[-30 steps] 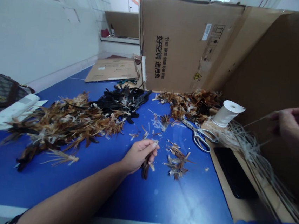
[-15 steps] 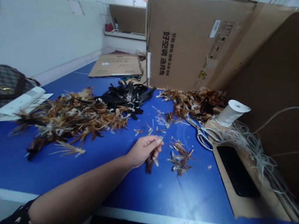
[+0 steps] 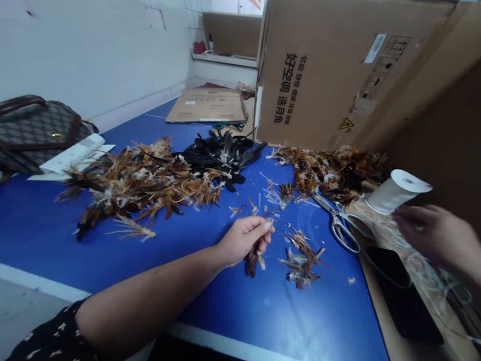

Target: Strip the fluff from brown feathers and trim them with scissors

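My left hand (image 3: 247, 239) is closed in a pinch around a small bundle of brown feathers (image 3: 252, 261), whose dark ends hang below the fingers. My right hand (image 3: 435, 230), slightly blurred, is beside the white spool (image 3: 395, 192) with its fingers drawn together. It appears closed on a strand of whitish cord; a thin loop of cord (image 3: 392, 280) crosses the black phone (image 3: 405, 298). Scissors (image 3: 344, 230) lie partly open left of that hand. A small pile of loose feathers (image 3: 303, 260) rests right of my left hand.
Brown feathers (image 3: 147, 177) and black feathers (image 3: 221, 153) are heaped on the left of the blue table (image 3: 286, 321). More brown feathers (image 3: 335, 170) lie against the large cardboard box (image 3: 327, 70). Tangled strands (image 3: 424, 260) cover a cardboard sheet at right. A handbag (image 3: 28, 131) stands far left.
My right hand has come in from the right edge to beside the spool, and a cord loop now crosses the phone. My left hand keeps its pinch; the view has shifted left.
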`<act>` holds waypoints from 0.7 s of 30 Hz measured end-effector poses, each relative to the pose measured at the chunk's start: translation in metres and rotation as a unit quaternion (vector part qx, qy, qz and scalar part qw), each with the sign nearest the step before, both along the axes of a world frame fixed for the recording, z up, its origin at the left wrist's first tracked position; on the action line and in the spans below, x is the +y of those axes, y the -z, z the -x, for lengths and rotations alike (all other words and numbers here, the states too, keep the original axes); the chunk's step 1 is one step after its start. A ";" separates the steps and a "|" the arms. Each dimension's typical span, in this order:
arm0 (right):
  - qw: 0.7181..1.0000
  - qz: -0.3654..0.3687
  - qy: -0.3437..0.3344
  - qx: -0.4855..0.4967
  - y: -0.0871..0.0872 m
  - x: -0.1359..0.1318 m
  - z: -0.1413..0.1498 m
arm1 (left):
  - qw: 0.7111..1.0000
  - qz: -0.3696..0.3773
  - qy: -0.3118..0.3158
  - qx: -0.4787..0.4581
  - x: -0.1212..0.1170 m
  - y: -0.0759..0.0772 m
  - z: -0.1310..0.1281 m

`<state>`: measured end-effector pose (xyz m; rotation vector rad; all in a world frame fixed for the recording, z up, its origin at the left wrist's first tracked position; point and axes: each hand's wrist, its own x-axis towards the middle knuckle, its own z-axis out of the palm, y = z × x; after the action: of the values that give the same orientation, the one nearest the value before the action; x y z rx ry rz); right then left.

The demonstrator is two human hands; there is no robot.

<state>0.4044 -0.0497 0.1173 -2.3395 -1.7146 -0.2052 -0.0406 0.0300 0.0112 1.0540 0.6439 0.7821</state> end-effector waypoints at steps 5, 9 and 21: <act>0.991 0.109 -0.027 0.078 0.043 0.045 0.055 | 1.000 0.002 -0.001 0.001 0.000 -0.002 0.000; 0.991 0.086 -0.028 0.103 0.055 0.056 0.069 | 1.000 0.009 -0.001 0.000 0.000 -0.002 0.000; 0.932 -0.177 -0.250 0.194 0.077 -0.010 0.217 | 0.999 0.022 0.022 -0.030 -0.008 -0.005 -0.004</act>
<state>0.1878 -0.0597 0.0399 -1.5093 -1.8123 0.0393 -0.0367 0.0221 0.0158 0.9971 0.5826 0.7563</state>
